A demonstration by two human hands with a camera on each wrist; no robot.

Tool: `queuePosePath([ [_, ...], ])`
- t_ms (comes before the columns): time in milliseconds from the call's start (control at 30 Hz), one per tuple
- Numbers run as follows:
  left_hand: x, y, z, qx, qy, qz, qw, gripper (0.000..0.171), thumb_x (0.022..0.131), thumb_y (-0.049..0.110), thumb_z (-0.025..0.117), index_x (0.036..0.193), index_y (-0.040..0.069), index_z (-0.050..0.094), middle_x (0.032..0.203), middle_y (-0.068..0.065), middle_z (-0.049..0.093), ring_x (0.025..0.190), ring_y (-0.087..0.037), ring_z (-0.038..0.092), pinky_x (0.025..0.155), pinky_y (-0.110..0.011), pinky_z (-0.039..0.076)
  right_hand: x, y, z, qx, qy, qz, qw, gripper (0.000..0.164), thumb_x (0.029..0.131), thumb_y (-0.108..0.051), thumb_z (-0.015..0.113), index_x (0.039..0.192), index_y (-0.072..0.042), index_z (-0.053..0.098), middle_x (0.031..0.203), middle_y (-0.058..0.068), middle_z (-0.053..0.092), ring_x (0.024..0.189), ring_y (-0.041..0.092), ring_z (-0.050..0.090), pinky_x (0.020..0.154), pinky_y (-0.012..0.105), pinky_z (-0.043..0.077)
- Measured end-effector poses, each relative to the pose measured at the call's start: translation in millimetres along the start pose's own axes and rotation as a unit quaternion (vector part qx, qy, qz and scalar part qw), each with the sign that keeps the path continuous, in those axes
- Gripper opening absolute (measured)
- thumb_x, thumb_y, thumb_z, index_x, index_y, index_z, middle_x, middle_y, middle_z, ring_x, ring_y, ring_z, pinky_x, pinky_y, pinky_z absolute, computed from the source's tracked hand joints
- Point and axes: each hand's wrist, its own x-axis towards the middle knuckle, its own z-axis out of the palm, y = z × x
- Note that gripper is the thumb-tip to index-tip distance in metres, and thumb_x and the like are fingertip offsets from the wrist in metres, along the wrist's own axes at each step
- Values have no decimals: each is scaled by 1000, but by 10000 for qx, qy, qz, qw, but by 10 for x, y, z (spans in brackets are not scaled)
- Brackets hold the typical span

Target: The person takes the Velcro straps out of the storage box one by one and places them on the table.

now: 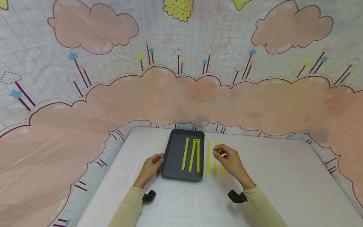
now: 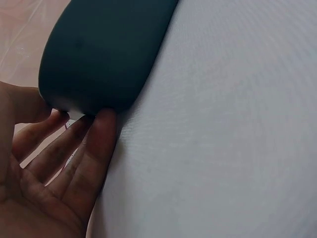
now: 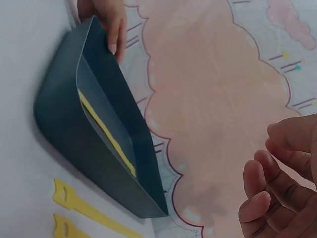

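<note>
My left hand (image 1: 151,165) grips the left edge of a dark grey tray (image 1: 173,157), with thumb near the rim and fingertips against the outer side in the left wrist view. Inside the tray lie three yellow cable ties (image 1: 191,159), slotted heads toward the far end. Three more yellow cable ties (image 1: 208,157) are laid side by side on the table to the tray's right, heads toward me. Over these hovers my right hand (image 1: 231,160), fingers loosely bent and holding nothing; it partly hides two of them. In the right wrist view, thumb and fingertips (image 3: 255,178) stand apart.
The white table (image 1: 283,176) extends on both sides of the tray. Behind it hangs a patterned cloth (image 1: 215,101) with clouds. A black wrist device (image 1: 149,196) sits at the left cuff, and another black device (image 1: 237,196) at the right cuff.
</note>
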Motion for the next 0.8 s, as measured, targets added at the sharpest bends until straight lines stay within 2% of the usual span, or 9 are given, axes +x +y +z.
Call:
queuePosePath([
  [100, 11, -33, 7, 16, 53, 10, 10000, 37, 98, 6, 57, 132, -7, 56, 121, -31, 63, 107, -40, 64, 59, -29, 54, 7, -11, 33, 106, -39, -120, 9999, 12, 93, -16, 67, 103, -10, 69, 91, 4, 70, 79, 10, 61, 63, 22, 48],
  [200, 64, -152, 24, -7, 129, -62, 9999, 36, 98, 9, 58, 132, -3, 58, 121, -27, 65, 106, -35, 66, 58, -27, 53, 11, -13, 73, 140, -124, -190, 9996, 12, 94, -17, 67, 104, -11, 69, 92, 3, 70, 80, 9, 62, 64, 22, 49],
  [400, 126, -287, 17, 1, 134, -50, 9999, 35, 98, 13, 60, 131, 2, 61, 121, -23, 66, 105, -29, 66, 58, -27, 54, 12, -8, 176, -4, -285, -183, 9994, 14, 93, -16, 68, 105, -10, 69, 94, 1, 70, 82, 11, 61, 67, 23, 49],
  [600, 129, -274, 18, -20, 158, -42, 9999, 34, 97, 12, 61, 130, 1, 61, 121, -23, 67, 106, -31, 66, 58, -26, 53, 6, -42, 266, -48, -463, -158, 9988, 11, 92, -14, 69, 102, -11, 69, 94, -1, 69, 84, 13, 59, 70, 23, 49],
  [800, 79, -159, 32, 8, 174, 13, 9998, 35, 98, 7, 58, 130, -5, 59, 121, -28, 65, 108, -38, 65, 59, -28, 54, 20, -28, 344, -214, -683, -831, 9940, 12, 91, -11, 70, 102, -8, 67, 94, -2, 67, 84, 10, 59, 66, 22, 48],
])
